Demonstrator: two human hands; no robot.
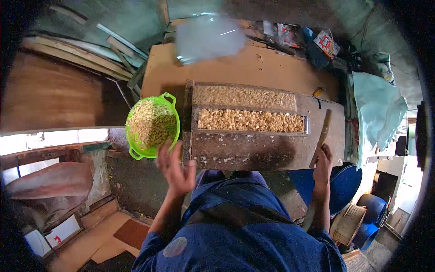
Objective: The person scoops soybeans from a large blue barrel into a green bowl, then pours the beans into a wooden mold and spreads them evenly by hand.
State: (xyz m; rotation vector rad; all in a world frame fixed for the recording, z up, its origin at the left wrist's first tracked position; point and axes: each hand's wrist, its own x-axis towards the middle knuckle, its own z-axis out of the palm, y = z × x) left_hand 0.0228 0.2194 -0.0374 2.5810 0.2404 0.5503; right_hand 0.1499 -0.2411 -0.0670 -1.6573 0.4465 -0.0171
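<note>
So, over at left of centre there's a green basket (177,127) of pale flaky pieces (144,113), just beside the wooden board (244,149), probably parked there for easy reach. The left hand (176,171) is at its lower rim, fingers spread, pinching nothing I can see; can't tell if the fingertips actually touch the plastic. Mid-frame, more pieces fill a long trough (249,121) in the board, whose raised edges likely keep them in line. Right of that, the right hand (323,161) has its fingers wrapped round a stick (324,131) near the low end, I guess so most of its length is free.

Edge-wise, the board's front is right against the body. More space up top on the counter (272,63), while a pale cloth (378,109) crowds the right.
</note>
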